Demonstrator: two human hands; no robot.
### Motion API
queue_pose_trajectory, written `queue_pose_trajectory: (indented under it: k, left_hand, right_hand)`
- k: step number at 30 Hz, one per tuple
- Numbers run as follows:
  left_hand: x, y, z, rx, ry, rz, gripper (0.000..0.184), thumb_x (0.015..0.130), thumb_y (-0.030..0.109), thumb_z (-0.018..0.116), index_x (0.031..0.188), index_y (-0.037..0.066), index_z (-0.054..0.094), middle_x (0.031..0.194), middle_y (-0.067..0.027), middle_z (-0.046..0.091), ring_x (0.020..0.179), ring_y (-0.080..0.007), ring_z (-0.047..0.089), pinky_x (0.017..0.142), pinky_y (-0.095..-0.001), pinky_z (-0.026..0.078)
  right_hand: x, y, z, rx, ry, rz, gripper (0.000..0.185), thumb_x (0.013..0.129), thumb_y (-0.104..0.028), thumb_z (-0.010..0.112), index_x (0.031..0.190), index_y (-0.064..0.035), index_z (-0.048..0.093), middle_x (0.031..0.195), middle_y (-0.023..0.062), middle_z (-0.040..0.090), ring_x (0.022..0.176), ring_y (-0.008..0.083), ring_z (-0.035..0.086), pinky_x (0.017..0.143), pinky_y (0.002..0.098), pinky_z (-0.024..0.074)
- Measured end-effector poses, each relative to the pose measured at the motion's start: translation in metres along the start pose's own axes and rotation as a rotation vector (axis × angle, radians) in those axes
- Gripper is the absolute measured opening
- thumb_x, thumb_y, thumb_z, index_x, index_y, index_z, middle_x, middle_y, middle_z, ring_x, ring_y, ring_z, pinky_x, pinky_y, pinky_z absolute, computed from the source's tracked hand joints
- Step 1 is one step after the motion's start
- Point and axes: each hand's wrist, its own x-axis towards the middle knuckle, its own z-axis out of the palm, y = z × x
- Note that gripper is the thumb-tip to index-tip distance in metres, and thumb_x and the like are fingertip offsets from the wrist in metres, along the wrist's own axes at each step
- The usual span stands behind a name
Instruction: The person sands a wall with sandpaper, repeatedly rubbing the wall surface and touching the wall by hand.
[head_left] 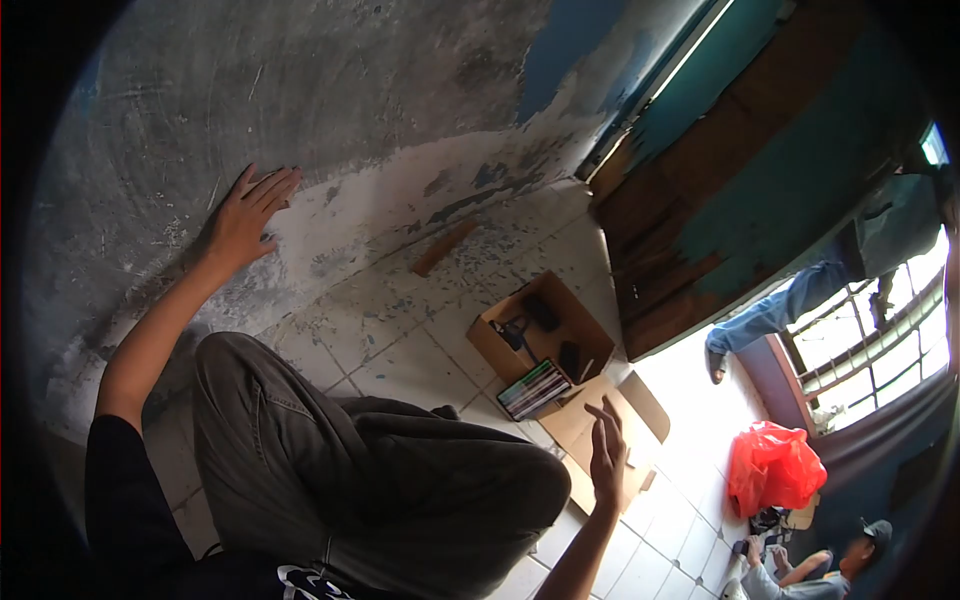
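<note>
My left hand (pixel 250 217) rests against the grey, scraped wall (pixel 330 90), its fingers spread and nothing in it. Raised above my right knee's side, my right hand (pixel 607 452) is held edge-on in front of a cardboard flap (pixel 575 425), with fingers stretched out and no object in it. Just beyond stands an open cardboard box (pixel 590 345) with dark items inside. A row of thin, colourful cases (pixel 535 389) leans at the box's near edge.
Paint flakes and a brown strip (pixel 443 248) lie on the tiled floor. A worn teal and brown door (pixel 730 190) stands beyond the box. At right are a red plastic bag (pixel 775 468), a seated person in a cap (pixel 830 575) and another person's jeans-clad leg (pixel 770 312).
</note>
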Motion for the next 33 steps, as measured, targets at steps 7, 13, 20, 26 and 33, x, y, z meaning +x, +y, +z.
queue_pose_trajectory:
  k: [7,13,20,26,33]
  left_hand:
    - [0.020,0.004,0.016,0.095,0.027,0.059,0.086,0.067,0.049,0.064,0.139,0.016,0.030,0.150,0.0005,0.014,0.137,-0.0112,0.012,0.113,-0.0439,0.002]
    - [0.015,0.003,0.021,0.043,0.060,0.047,0.080,0.071,0.046,0.062,0.138,0.015,0.032,0.149,0.0001,0.015,0.137,-0.0122,0.012,0.113,-0.0440,0.002]
    - [-0.024,-0.008,0.039,0.213,0.142,0.008,0.064,0.079,0.048,0.054,0.134,0.018,0.040,0.150,-0.0010,0.015,0.138,-0.0121,0.009,0.113,-0.0445,0.002]
    - [-0.033,-0.008,0.025,0.219,-0.053,-0.021,0.062,0.078,0.050,0.056,0.132,0.024,0.042,0.150,-0.0015,0.012,0.138,-0.0124,0.006,0.112,-0.0444,0.001]
    - [0.029,0.019,0.012,0.137,-0.038,-0.034,0.053,0.078,0.050,0.055,0.125,0.026,0.048,0.149,0.0040,0.014,0.137,-0.0093,0.010,0.113,-0.0412,0.003]
  right_hand:
    - [-0.066,0.085,-0.125,0.312,0.472,0.133,0.050,0.094,-0.039,0.038,0.132,-0.0077,0.040,0.139,0.0102,0.035,0.128,0.0242,0.032,0.105,0.0462,0.0234]
    - [-0.053,0.020,-0.331,0.452,0.928,-0.332,0.072,0.089,-0.061,0.022,0.139,-0.0094,0.029,0.146,0.0098,0.026,0.138,0.0290,0.011,0.109,0.0497,0.0034]
    - [-0.061,-0.076,-0.392,0.518,0.952,-0.432,0.074,0.088,-0.063,0.021,0.141,-0.0121,0.025,0.148,0.0069,0.021,0.139,0.0267,0.007,0.111,0.0447,-0.0001]
    - [-0.053,-0.088,-0.405,0.526,0.986,-0.520,0.061,0.093,-0.051,0.028,0.139,-0.0115,0.029,0.143,0.0078,0.030,0.134,0.0225,0.023,0.109,0.0426,0.0152]
    - [-0.051,-0.107,-0.367,0.418,0.990,-0.460,0.057,0.092,-0.048,0.030,0.134,-0.0097,0.032,0.136,0.0081,0.033,0.127,0.0219,0.027,0.104,0.0406,0.0193]
